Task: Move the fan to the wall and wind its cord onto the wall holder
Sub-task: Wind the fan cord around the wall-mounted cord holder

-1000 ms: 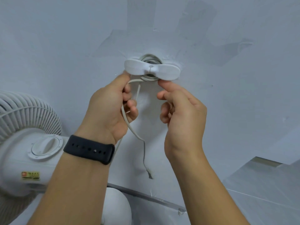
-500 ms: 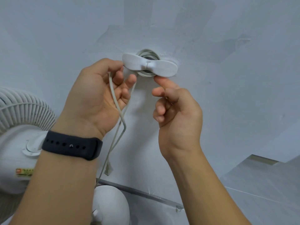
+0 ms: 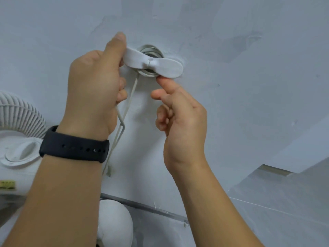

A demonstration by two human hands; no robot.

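A white bow-shaped cord holder [image 3: 165, 65] sticks out from the wall, with several turns of white cord coiled behind it. My left hand [image 3: 96, 88] is closed around the loose cord [image 3: 124, 113] at the holder's left wing, thumb raised against the wall. A doubled length of cord hangs from that hand down to the plug end [image 3: 109, 171]. My right hand [image 3: 179, 113] is just below the holder, index fingertip touching the underside of its right wing, other fingers curled with nothing in them. The white fan [image 3: 19, 139] stands at the left edge by the wall.
The pale wall [image 3: 249, 86] fills most of the view. A metal strip [image 3: 147, 208] runs along its foot. The fan's round white base [image 3: 115, 223] sits below my arms. Grey floor tiles [image 3: 284, 202] lie at the lower right. A black band is on my left wrist.
My left hand has risen from below the holder up to its left wing, carrying the cord with it. The hanging tail has become a doubled loop. My right hand has stayed under the right wing.
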